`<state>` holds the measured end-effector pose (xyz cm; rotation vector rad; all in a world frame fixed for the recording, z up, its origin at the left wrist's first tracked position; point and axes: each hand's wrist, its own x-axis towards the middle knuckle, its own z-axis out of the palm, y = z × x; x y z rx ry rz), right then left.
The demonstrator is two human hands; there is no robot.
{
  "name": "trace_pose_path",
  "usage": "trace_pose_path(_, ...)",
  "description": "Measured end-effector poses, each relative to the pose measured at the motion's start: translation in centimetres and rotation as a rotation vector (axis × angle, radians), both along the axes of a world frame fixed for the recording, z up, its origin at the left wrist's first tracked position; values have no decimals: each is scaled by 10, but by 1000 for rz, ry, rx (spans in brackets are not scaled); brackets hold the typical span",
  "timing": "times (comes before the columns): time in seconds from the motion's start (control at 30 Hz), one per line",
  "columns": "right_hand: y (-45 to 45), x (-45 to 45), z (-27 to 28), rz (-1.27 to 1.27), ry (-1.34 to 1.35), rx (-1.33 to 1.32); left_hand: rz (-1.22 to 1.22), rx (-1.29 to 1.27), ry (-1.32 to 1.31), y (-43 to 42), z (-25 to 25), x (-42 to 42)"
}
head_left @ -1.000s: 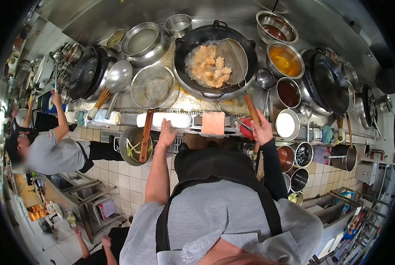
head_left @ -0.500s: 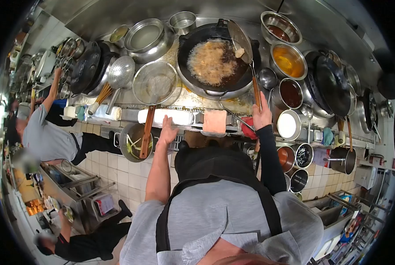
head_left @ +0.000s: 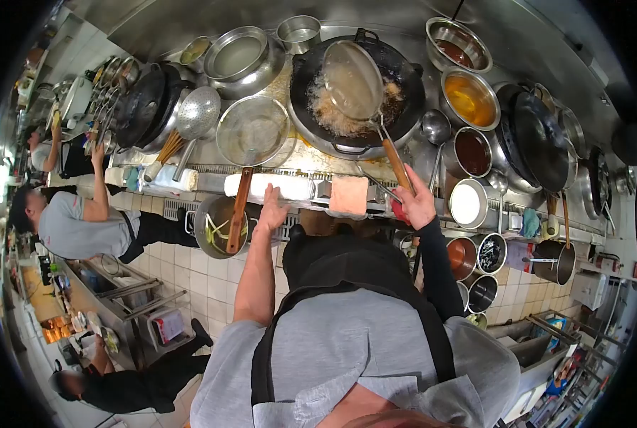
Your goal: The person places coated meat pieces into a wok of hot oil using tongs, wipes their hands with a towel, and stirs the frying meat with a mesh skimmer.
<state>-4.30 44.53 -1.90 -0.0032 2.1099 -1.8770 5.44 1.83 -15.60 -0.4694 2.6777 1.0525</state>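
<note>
My right hand (head_left: 418, 202) is closed round the wooden handle of a wire-mesh strainer (head_left: 352, 80). The strainer's round head is over a black wok (head_left: 407, 107), hiding part of the bubbling oil and pale brown frying food (head_left: 327, 113). With fingers stretched out, my left hand (head_left: 272, 210) lies at the stove's front edge by a folded white cloth (head_left: 290, 187), gripping nothing. Just left of that hand, a second mesh strainer (head_left: 253, 132) lies on the stove, its wooden handle reaching over a pot with green-white vegetable pieces (head_left: 222, 227).
Right of the wok are a ladle (head_left: 436, 127), a bowl of yellow oil (head_left: 470, 100) and several sauce containers. A perforated skimmer (head_left: 198, 113) and a large steel pot (head_left: 241, 57) stand left. A folded pink cloth (head_left: 348, 195) lies at the front edge. Co-workers (head_left: 83, 221) work at left.
The strainer has swung from the wok's right side to its middle, from tilted edge-on to facing flatter. My right hand has shifted slightly down and left. My left hand stays nearly still.
</note>
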Motion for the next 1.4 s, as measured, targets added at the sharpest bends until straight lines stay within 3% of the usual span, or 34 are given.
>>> trace_pose_path(0.07, -2, 3, 11, 56, -139, -32, -7, -16, -3, -1, -2, 0)
trace_pose_path(0.23, -7, -6, -24, 135, -17, 10, -10, -28, -14, 1, 2, -1)
trace_pose_path(0.3, -8, -8, -29, 124, -110, -40, -2, -23, -11, 2, 4, -1)
trace_pose_path(0.37, -26, -6, 17, 73, -408, -217, -4, -32, -13, 3, 5, 0)
trace_pose_path(0.57, -37, -14, 35, 78, -690, -611, 10, -7, -7, 1, 0, 0)
trace_pose_path(0.7, -53, -14, 45, 182, -734, -648, 27, 4, -5, 1, -4, -1)
trace_pose_path(0.8, -86, -28, 51, 285, -593, -609, 29, -9, -14, 2, -4, -2)
trace_pose_path(0.87, -120, -45, 73, 289, -442, -496, 33, 0, -5, 3, -4, -1)
trace_pose_path(0.93, -154, -78, 54, 343, -129, -342, 29, -3, -3, 2, -4, -1)
trace_pose_path(0.97, -181, -107, 25, 240, 447, -134, 20, -8, -6, 1, -5, -1)
trace_pose_path(1.03, -226, -140, 16, 133, 837, 189, 12, -6, -13, 0, -6, -2)
trace_pose_path(1.13, -268, -171, 41, 313, 479, 611, 22, -68, -75, 9, 4, -8)
trace_pose_path(1.17, -279, -190, 25, 390, 433, 697, 24, -87, -85, 9, 0, -9)
trace_pose_path(1.3, -263, -192, 0, 305, 592, 539, 32, -83, -108, 11, 1, -9)
trace_pose_path(1.4, -209, -134, 29, 287, 289, 565, 37, -59, -48, 10, -2, -4)
